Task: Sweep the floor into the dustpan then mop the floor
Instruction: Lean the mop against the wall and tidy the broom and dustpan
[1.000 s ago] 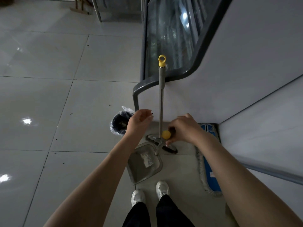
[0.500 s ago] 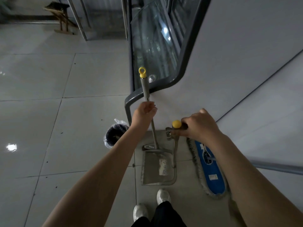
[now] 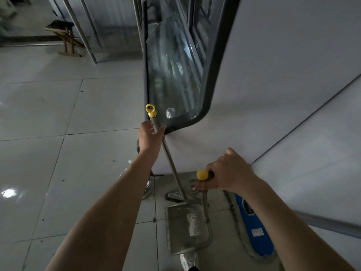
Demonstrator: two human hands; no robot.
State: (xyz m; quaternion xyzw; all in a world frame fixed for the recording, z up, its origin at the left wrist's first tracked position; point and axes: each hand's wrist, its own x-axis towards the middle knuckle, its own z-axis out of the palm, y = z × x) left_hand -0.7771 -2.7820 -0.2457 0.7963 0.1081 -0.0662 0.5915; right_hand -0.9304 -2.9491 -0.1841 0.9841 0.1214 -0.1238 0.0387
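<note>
Open a second ago, the left hand [image 3: 150,137] now grips the broom handle [image 3: 172,165], the right hand [image 3: 232,173] the dustpan handle [image 3: 204,206]: sweeping looks ready to start.

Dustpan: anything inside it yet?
The dustpan holds only a pale, smudged patch on its floor; no debris pile shows. Fine dust cannot be told in this dim light. Its handle covers a strip at the right.

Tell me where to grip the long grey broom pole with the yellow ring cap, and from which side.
Grip the grey broom pole high up, just under its yellow ring cap, coming from the left, where the left hand holds it. The white cabinet stands close on its right, and the pole slants up to the left.
</note>
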